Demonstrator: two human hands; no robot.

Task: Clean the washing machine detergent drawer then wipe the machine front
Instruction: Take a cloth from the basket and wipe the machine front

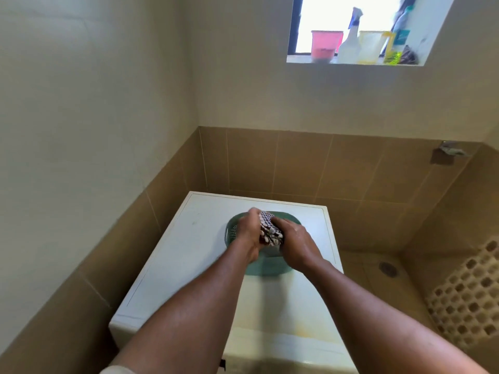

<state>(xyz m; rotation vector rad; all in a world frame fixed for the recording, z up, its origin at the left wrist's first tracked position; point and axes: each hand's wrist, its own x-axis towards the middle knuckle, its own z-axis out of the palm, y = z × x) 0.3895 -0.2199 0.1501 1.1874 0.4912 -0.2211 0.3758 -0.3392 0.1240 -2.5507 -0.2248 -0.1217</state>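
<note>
A: Cloth, where?
B: Bunched checked cloth (pixel 270 229), held over the green basin (pixel 259 269). Cannot tell if it touches the basin.
A: Hands?
B: 2 on it: left hand (pixel 249 230) has its fingers curled round the cloth's left side, and right hand (pixel 295 240) is wrapped round the right side. Both grip tight, no slack showing.
A: Basin?
B: It sits on the flat top of the white washing machine (pixel 189 252), about mid-width, toward the back. Its left wall is perforated.
A: Surroundings?
B: The machine is in a corner, with tan wall tiles (pixel 297 163) behind and to the left. Floor drain (pixel 388 269) to the right. High window ledge (pixel 302 59) holds a pink tub (pixel 325 44), a white spray bottle (pixel 351 41) and other containers, all blurred.
</note>
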